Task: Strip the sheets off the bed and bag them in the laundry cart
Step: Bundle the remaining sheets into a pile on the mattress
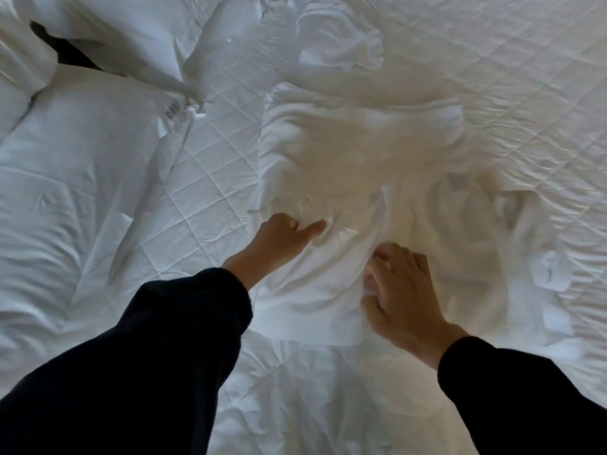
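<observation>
White sheet (348, 165) bunched, crumpled mid-bed; L hand (279, 239) & R hand (402, 290) both clutch folds.

Print on the pillow tag (172, 110) is unreadable.

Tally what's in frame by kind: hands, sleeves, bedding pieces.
Hands: 2, left hand and right hand
Dark sleeves: 2, left sleeve and right sleeve
Bunched sheet: 1, gripped by both hands
Quilted mattress pad: 1
Pillows: 2 plainly told apart, labelled pillow and upper pillow; far left edge unclear
Total: 8
</observation>
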